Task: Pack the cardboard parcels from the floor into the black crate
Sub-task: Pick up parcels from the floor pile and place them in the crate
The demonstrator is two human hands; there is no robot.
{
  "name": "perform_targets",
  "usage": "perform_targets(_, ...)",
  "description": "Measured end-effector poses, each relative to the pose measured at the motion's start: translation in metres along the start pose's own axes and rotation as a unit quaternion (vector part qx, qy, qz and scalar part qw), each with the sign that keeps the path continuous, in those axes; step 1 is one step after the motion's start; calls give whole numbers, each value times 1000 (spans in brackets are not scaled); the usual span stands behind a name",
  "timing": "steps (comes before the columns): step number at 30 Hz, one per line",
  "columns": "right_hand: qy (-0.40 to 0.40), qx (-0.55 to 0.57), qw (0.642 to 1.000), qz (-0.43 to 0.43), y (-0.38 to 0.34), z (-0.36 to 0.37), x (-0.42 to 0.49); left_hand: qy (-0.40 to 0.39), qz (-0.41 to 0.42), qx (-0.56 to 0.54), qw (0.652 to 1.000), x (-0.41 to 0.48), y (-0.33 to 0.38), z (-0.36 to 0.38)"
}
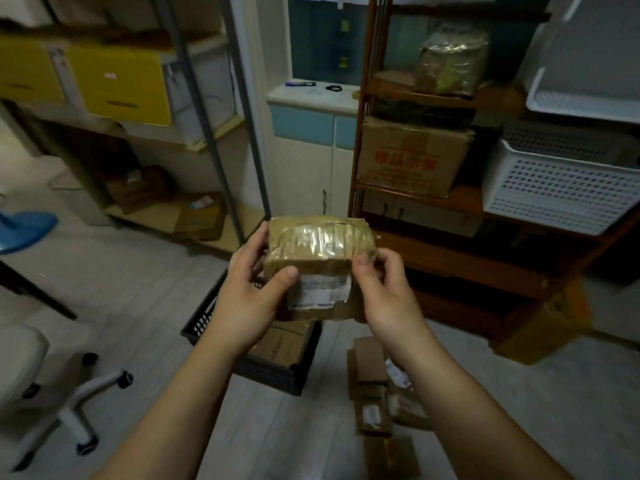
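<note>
While you hold the taped parcel [318, 247] in the air above the black crate [277, 375], the risk lies chiefly in the grip and in the release. Your left hand [249, 292] clasps the parcel's left end, thumb pressed on the near face and the other fingers curled round behind. Your right hand [384, 296] pinches the right end, thumb on the near edge, with the remaining fingers hidden behind the cardboard. Both holds are at the ends only, with nothing under the middle. Much of the top face is wrapped in glossy clear tape, which I judge slippery; if either thumb slides onto it, the parcel may twist out and fall. A paper label [320, 289] on the near face looks wrinkled and ragged at its edges, so a thumb dragging across could tear it. The crate sits directly below the parcel, and at least one brown box [280, 344] already lies inside. How much room remains I cannot tell, since your left forearm and the parcel cover most of the opening. A release from this height could land the parcel on the crate's rim or on that box and tip it out onto the floor. The loose parcels [372, 393] lie heaped on the floor just right of the crate, where a careless step may crush them. An office chair base [97, 388] stands left of the crate, well apart. Lower the parcel to the rim before you let go.
</note>
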State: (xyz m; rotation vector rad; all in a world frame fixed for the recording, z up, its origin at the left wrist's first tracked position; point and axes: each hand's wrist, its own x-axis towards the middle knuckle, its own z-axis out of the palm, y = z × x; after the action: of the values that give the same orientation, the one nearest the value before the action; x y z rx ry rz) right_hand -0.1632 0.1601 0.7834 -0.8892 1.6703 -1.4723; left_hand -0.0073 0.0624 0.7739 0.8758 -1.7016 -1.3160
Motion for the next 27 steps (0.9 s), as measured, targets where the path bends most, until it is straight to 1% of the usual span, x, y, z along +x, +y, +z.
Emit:
perform_targets(2, 9, -6, 1000, 16, 4, 34, 14, -29, -28, 24, 999, 16, -10, -38)
perform_targets(4, 14, -10, 999, 29, 6, 65, 26, -43, -56, 24, 997, 32, -20, -72)
perform_targets(8, -4, 11, 999, 32, 4, 120, 49, -46, -100, -27, 993, 74, -34, -124)
perform_targets(10, 0, 11, 1000, 18, 3, 140, 60, -42, -117, -44, 991, 99, -38, -141)
perform_targets(12, 29, -31, 999, -4, 2, 155, 75, -33, -127, -53, 990, 125, -41, -150)
perform_targets(14, 71, -58, 996, -12, 2, 166, 95, -34, -149, -91, 984, 150, -45, -154)
perform_targets(16, 77, 5, 997, 13, 2, 176, 119, -52, -176, -124, 975, 173, -52, -156)
perform_targets(18, 74, 69, 995, 25, 8, 185, 148, -78, -206, -111, 969, 195, -62, -159)
perform_targets(20, 92, 64, 994, 10, 14, 190, 177, -96, -232, -66, 966, 218, -72, -161)
perform_targets(22, 120, 64, 991, -16, 20, 194, 209, -77, -246, -34, 966, 245, -82, -166)
perform_targets(24, 139, 85, 986, -34, 20, 202, 245, -62, -252, -33, 965, 273, -93, -175)
perform_targets(26, 127, 113, 984, -43, 18, 213, 278, -86, -260, -65, 960, 294, -107, -184)
perform_targets(27, 93, 92, 990, -60, 18, 218, 288, -97, -268, -83, 955, 300, -112, -187)
